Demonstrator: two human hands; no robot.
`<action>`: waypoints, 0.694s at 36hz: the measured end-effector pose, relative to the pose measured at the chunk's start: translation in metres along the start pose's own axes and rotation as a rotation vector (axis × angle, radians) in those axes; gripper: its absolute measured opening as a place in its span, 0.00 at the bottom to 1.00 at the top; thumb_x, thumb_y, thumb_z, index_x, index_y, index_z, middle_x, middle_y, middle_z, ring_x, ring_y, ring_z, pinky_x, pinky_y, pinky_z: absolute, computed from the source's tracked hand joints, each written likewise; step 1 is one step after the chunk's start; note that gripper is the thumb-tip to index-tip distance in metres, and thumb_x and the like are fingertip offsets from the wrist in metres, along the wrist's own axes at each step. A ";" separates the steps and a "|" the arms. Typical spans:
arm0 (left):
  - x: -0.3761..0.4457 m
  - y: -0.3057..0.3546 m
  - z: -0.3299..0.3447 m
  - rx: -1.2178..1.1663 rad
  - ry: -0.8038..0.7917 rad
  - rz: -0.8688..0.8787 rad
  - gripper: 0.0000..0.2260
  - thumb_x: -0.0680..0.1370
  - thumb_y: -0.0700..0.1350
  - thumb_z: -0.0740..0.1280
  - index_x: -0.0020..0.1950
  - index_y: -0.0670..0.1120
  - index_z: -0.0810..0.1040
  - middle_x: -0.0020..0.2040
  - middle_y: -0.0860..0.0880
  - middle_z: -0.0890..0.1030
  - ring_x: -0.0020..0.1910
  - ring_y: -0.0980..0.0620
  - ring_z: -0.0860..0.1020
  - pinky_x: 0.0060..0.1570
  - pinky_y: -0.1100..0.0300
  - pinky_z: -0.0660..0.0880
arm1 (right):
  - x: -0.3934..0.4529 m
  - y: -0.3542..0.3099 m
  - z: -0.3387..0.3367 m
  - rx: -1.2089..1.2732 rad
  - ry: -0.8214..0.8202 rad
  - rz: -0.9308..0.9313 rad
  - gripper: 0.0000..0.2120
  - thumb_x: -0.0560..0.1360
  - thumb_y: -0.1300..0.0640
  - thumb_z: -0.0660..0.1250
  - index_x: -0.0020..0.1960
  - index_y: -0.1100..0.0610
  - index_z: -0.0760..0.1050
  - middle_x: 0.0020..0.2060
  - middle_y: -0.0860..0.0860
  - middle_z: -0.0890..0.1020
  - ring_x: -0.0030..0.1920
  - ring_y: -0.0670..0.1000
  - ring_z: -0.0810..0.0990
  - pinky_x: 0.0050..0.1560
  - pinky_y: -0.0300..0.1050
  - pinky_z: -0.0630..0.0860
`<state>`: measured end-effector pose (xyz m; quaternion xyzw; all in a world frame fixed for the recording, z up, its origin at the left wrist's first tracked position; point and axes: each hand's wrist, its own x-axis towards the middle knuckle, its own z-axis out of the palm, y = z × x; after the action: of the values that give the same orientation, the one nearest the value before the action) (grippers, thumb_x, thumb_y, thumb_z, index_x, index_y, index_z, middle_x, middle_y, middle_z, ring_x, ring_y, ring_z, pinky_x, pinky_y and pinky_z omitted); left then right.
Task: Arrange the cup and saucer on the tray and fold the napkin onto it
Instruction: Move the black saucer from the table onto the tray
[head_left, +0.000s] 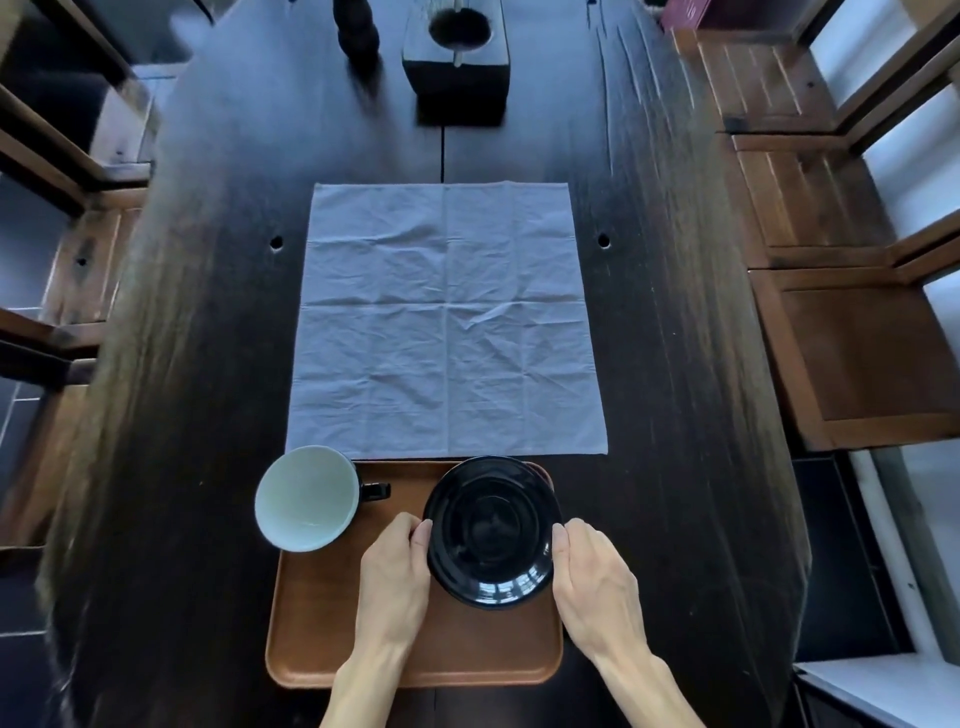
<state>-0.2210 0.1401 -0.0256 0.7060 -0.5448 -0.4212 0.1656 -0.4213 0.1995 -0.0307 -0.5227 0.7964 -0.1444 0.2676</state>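
A glossy black saucer (492, 532) sits over the right part of the brown wooden tray (332, 623). My left hand (397, 571) grips its left rim and my right hand (589, 574) grips its right rim. Whether the saucer rests on the tray or is lifted off it, I cannot tell. A cup (307, 499) with a pale inside and a black handle pointing right stands at the tray's far left corner, overhanging its edge. The light grey napkin (447, 322) lies spread flat on the dark table just beyond the tray.
A dark square block (457, 52) with a round hollow and a dark carved object (357, 36) stand at the far end of the dark wooden table (675, 364). Wooden chairs (852, 353) line both long sides.
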 end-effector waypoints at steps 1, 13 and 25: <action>0.000 0.000 0.000 -0.001 -0.001 0.001 0.14 0.82 0.46 0.61 0.38 0.46 0.72 0.31 0.49 0.75 0.31 0.55 0.69 0.33 0.60 0.66 | -0.001 0.000 0.001 -0.001 0.005 0.002 0.16 0.82 0.46 0.49 0.37 0.49 0.60 0.31 0.47 0.71 0.36 0.48 0.72 0.36 0.45 0.72; 0.003 0.002 0.001 0.028 -0.006 0.023 0.12 0.82 0.47 0.62 0.39 0.48 0.74 0.31 0.51 0.76 0.31 0.55 0.72 0.35 0.59 0.69 | 0.001 0.003 0.007 -0.045 0.033 0.050 0.16 0.83 0.49 0.53 0.37 0.50 0.61 0.31 0.46 0.71 0.35 0.48 0.72 0.35 0.46 0.72; 0.009 0.002 -0.002 0.081 -0.049 0.064 0.14 0.82 0.47 0.62 0.37 0.45 0.70 0.29 0.49 0.72 0.29 0.55 0.65 0.32 0.61 0.65 | 0.007 -0.005 -0.005 -0.055 -0.070 0.157 0.18 0.83 0.48 0.51 0.35 0.48 0.60 0.32 0.47 0.76 0.37 0.48 0.75 0.41 0.47 0.74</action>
<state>-0.2206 0.1310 -0.0264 0.6839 -0.5874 -0.4105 0.1368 -0.4227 0.1911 -0.0265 -0.4704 0.8288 -0.0827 0.2914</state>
